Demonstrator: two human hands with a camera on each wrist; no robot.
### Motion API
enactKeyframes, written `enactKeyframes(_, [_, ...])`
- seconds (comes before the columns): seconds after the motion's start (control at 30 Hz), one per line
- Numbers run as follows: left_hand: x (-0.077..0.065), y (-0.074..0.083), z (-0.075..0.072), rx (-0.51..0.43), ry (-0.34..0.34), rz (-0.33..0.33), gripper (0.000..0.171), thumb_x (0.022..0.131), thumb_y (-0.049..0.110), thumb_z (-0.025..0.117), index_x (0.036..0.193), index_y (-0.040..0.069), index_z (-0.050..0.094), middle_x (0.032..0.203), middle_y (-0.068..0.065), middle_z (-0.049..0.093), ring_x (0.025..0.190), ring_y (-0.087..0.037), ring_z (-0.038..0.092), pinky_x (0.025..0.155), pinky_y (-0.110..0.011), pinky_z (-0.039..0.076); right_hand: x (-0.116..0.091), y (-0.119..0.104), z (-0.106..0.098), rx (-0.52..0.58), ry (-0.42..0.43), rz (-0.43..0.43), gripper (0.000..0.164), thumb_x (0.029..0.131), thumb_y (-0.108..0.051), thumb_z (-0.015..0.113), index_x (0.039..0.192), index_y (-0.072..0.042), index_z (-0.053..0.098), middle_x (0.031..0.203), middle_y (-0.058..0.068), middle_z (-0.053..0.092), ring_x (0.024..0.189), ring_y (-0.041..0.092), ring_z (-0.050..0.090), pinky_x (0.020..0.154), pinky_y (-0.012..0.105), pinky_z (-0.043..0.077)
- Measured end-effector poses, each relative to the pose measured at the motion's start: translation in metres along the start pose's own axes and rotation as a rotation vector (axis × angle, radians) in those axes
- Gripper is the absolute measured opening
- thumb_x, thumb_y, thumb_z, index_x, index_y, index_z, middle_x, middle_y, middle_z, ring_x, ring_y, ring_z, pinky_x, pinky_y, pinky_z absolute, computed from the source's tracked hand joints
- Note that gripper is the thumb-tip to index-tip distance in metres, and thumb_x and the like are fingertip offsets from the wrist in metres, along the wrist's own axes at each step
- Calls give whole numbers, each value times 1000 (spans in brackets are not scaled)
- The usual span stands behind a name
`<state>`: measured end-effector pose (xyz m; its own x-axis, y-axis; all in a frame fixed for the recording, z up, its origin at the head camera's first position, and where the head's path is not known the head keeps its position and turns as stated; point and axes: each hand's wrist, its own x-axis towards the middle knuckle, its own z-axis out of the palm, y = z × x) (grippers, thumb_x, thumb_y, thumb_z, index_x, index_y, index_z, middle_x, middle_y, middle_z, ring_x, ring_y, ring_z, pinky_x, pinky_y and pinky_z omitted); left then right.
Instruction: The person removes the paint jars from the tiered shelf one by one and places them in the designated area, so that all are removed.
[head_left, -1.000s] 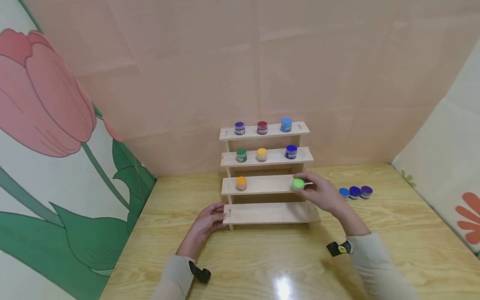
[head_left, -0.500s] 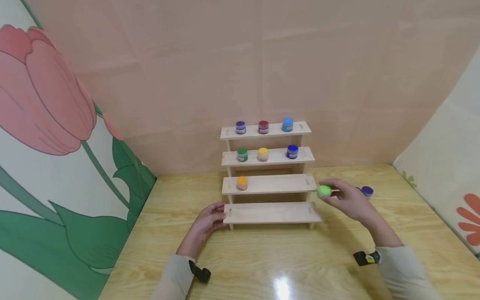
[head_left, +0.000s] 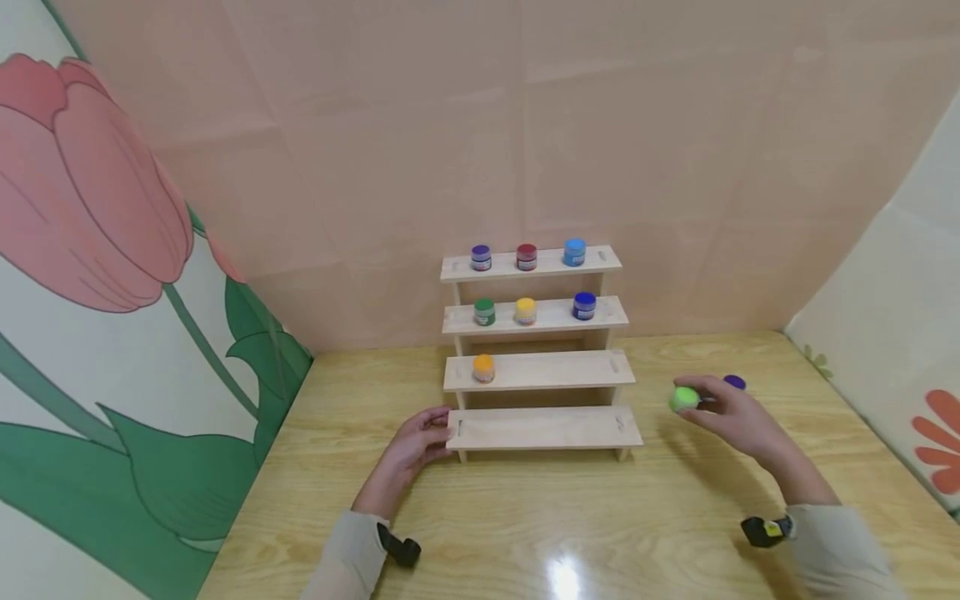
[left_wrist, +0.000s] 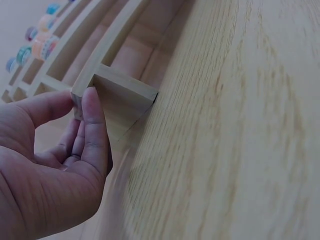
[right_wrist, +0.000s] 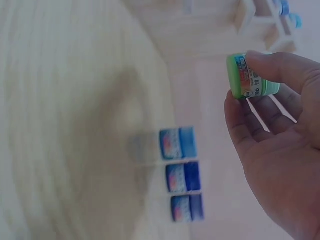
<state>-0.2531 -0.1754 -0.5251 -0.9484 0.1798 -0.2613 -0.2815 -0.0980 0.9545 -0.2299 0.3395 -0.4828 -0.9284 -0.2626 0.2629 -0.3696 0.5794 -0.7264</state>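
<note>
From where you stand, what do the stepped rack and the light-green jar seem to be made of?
The stepped rack looks like wood, matte and probably unvarnished: its boards are pale, with squared edges. The light-green jar has a smooth, opaque lid, likely plastic; its body looks translucent beyond the printed label, so plastic or glass.

A creased pinkish backdrop [head_left: 390,133] and tulip-patterned wall [head_left: 97,200] border a wood-grain table [head_left: 517,517] catching a bright reflection [head_left: 564,577].

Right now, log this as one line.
left hand: pinches bottom shelf, left end; right hand: holds light-green jar above table; third shelf down: orange jar; on table: three jars
</note>
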Motion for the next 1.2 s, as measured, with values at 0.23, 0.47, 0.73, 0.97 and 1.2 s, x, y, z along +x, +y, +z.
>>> enactKeyframes(0.23, [2,-1,-1,-5,-7,1,54,92,-4,65,143,-4,50,117,-11,58,86,-18,65,70,-28,59,-8,25,-2,60,26,-36,44,92,-1,71,132,10,56,127,10,60,102,-6,59,82,11,52])
enactKeyframes(0.47, [2,0,-1,-7,-7,2,54,91,-3,66,143,-4,50,117,-10,58,85,-19,65,70,-29,59,-15,36,-7,29,-23,69,45,97,-11,68,136,7,54,135,32,52,103,-14,52,82,12,51])
enactKeyframes(0.73, [1,0,-2,1,-14,3,55,92,-3,66,144,-4,49,117,-10,58,85,-18,65,69,-28,59,-18,47,-7,59,-58,156,51,98,-17,69,139,7,52,140,33,48,106,-6,55,82,17,54])
enactKeyframes(0.97, [0,1,-2,0,-10,-10,56,92,-3,65,145,-3,49,118,-10,57,86,-18,65,70,-28,59,-17,55,-4,14,-98,204,53,98,-21,68,141,5,51,144,37,43,120,53,54,82,18,53])
enactKeyframes(1.2, [1,1,-2,-2,-7,-10,55,92,-4,65,145,-3,50,117,-9,57,85,-18,64,69,-28,59,-15,60,-4,-18,-126,239,53,98,-23,68,141,3,52,145,38,41,122,58,51,90,51,56])
